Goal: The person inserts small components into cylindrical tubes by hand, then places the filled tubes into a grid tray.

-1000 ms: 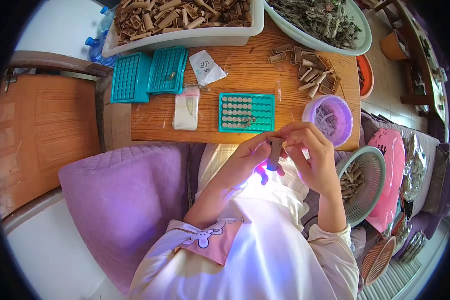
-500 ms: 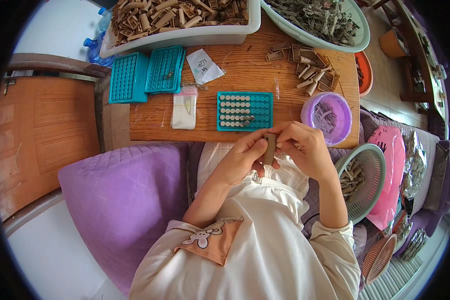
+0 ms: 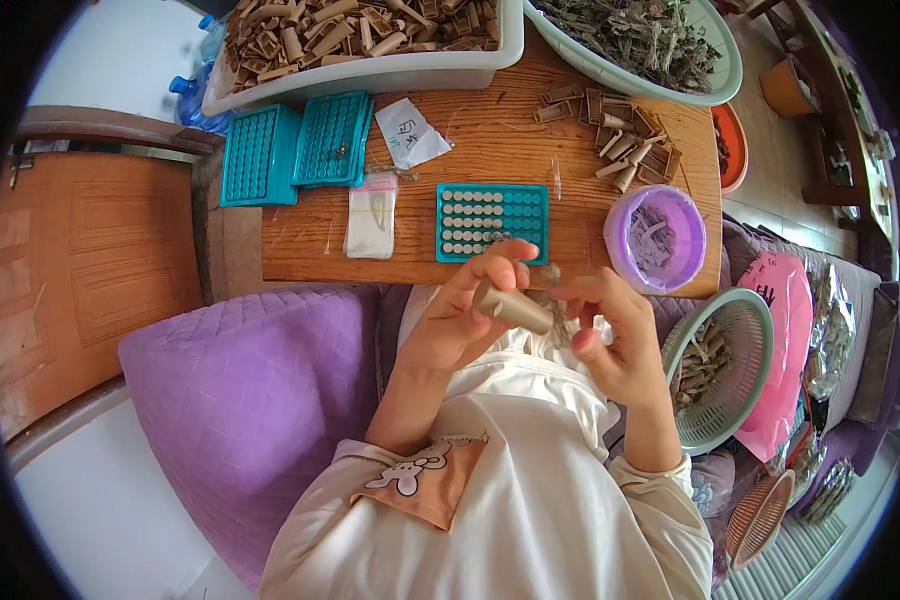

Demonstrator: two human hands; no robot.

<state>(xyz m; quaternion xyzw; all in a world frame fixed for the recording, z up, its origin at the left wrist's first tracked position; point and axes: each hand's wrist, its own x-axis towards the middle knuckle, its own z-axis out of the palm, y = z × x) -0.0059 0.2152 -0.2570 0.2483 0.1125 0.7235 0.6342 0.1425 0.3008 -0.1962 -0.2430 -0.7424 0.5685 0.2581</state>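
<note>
In my left hand (image 3: 450,318) is a brown plastic half-tube piece (image 3: 515,308), held tilted above my lap between thumb and fingers. My right hand (image 3: 615,330) is just right of it, with thumb and forefinger apart. A small greyish blurred thing (image 3: 553,273) shows by the right fingertips; I cannot tell whether they touch it. Beyond my hands, at the table's front edge, lies a teal tray (image 3: 526,222) with rows of small round silver discs (image 3: 472,209) on its left part. My left fingers hide its lower edge in part.
On the wooden table (image 3: 320,235) are stacked teal trays (image 3: 260,155), clear plastic bags (image 3: 370,218), loose brown pieces (image 3: 638,150) and a purple bowl (image 3: 617,222). A white bin (image 3: 390,72) of brown pieces stands behind. A green basket (image 3: 735,385) sits at my right.
My right hand has moved away from the brown piece, its fingers spreading. My left hand has shifted left and turned the piece from upright to tilted.
</note>
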